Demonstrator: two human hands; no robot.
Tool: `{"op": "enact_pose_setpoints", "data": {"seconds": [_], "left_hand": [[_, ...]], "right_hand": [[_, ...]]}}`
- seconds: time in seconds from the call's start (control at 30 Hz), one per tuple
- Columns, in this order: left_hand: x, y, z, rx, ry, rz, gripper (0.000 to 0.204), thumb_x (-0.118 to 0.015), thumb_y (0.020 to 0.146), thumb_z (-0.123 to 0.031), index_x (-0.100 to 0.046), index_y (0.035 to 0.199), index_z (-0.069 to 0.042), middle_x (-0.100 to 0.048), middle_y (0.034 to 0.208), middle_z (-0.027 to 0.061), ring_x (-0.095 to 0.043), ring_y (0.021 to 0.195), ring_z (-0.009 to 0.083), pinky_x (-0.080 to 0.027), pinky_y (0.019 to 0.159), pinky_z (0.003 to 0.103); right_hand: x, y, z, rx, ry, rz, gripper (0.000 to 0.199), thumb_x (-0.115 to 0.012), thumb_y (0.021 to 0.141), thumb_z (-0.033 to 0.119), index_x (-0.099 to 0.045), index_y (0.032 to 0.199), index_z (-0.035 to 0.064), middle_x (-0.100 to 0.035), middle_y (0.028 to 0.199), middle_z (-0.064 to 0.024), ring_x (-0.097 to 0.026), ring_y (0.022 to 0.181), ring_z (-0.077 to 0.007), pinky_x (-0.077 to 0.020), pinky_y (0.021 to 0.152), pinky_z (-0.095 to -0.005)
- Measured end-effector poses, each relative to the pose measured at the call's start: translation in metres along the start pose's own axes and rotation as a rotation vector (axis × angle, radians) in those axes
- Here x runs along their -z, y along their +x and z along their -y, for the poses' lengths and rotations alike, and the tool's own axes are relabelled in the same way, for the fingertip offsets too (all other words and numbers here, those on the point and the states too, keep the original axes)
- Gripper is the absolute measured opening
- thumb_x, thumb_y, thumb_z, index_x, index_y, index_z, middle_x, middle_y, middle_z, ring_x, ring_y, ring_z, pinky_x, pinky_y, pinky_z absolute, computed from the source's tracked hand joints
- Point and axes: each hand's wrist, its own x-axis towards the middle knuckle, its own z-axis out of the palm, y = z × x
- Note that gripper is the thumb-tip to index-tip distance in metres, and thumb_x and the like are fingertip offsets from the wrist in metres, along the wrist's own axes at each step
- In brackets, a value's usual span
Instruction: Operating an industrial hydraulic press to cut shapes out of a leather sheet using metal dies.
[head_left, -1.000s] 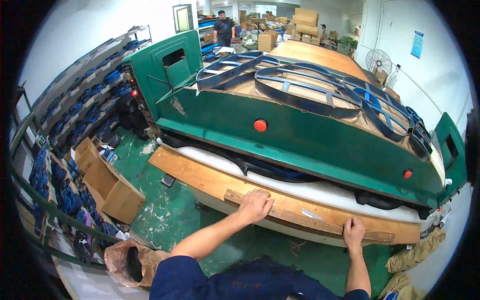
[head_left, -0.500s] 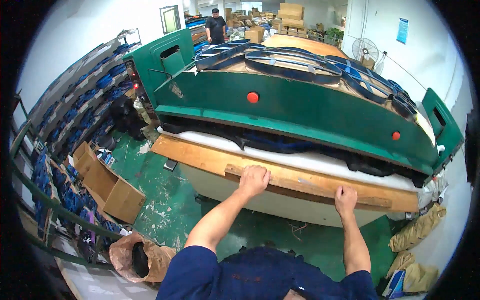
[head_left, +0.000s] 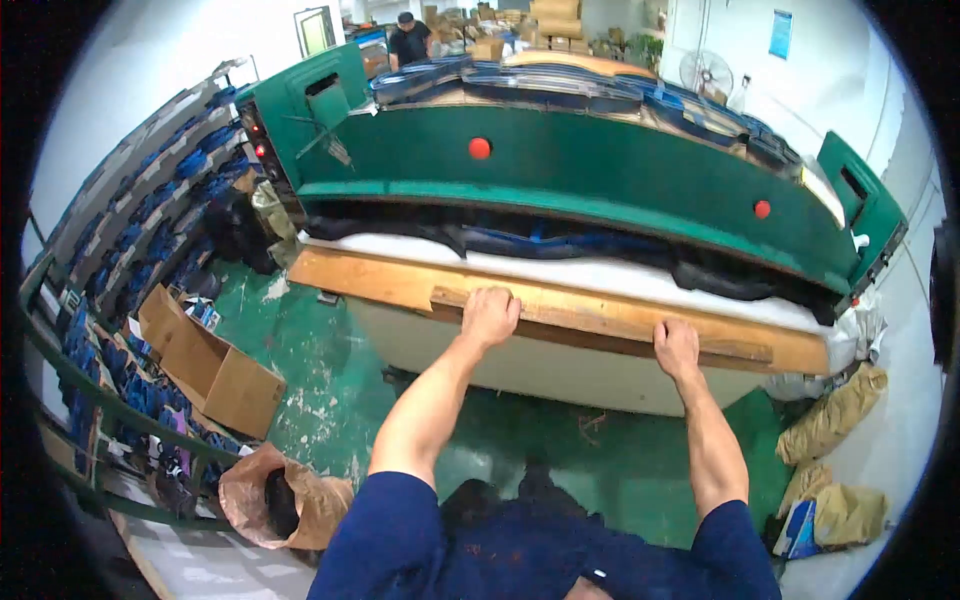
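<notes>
A long wooden bar (head_left: 590,337) runs along the front edge of a wooden board (head_left: 365,283). My left hand (head_left: 491,316) is closed over the bar near its left end. Farther along, my right hand (head_left: 677,345) grips the same bar with curled fingers. On the board lies a white sheet (head_left: 640,273), partly under dark, uneven material (head_left: 570,249). Behind and above these stretches the green beam (head_left: 600,160) of a large machine, which hides the back of the sheet.
Two red buttons, a left one (head_left: 480,149) and a right one (head_left: 762,209), sit on the beam. Dark-rimmed frames (head_left: 560,86) lie on top. A cardboard box (head_left: 240,390) and paper sack (head_left: 275,500) stand left; tan sacks (head_left: 835,412) lie right. A person (head_left: 410,42) stands far back.
My view has shifted, so the machine, board and hands appear higher and slightly left. Both hands keep their grip on the bar. The person far back now bends their head down.
</notes>
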Motion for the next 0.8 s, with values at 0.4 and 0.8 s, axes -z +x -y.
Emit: {"op": "enact_pose_setpoints", "data": {"seconds": [0.4, 0.8], "left_hand": [[0.049, -0.088, -0.024, -0.122, -0.024, -0.041, 0.018, -0.06, 0.086, -0.022, -0.059, 0.083, -0.004, -0.058, 0.081, 0.0152, -0.055, 0.083, 0.0352, -0.041, 0.08, 0.048], [0.122, -0.178, -0.041, -0.236, -0.245, 0.186, 0.024, -0.068, 0.082, -0.026, -0.06, 0.084, -0.004, -0.058, 0.075, 0.0139, -0.058, 0.075, 0.0321, -0.043, 0.072, 0.045]], "right_hand": [[0.038, -0.079, 0.034, -0.001, 0.038, -0.081, 0.022, -0.057, 0.086, 0.017, -0.061, 0.071, 0.0013, -0.061, 0.072, -0.0178, -0.057, 0.072, -0.0383, -0.0414, 0.072, -0.0475], [0.071, -0.184, 0.061, -0.311, -0.096, -0.102, 0.036, -0.063, 0.085, 0.023, -0.055, 0.057, 0.0031, -0.055, 0.059, -0.0133, -0.053, 0.059, -0.0331, -0.04, 0.061, -0.0434]]}}
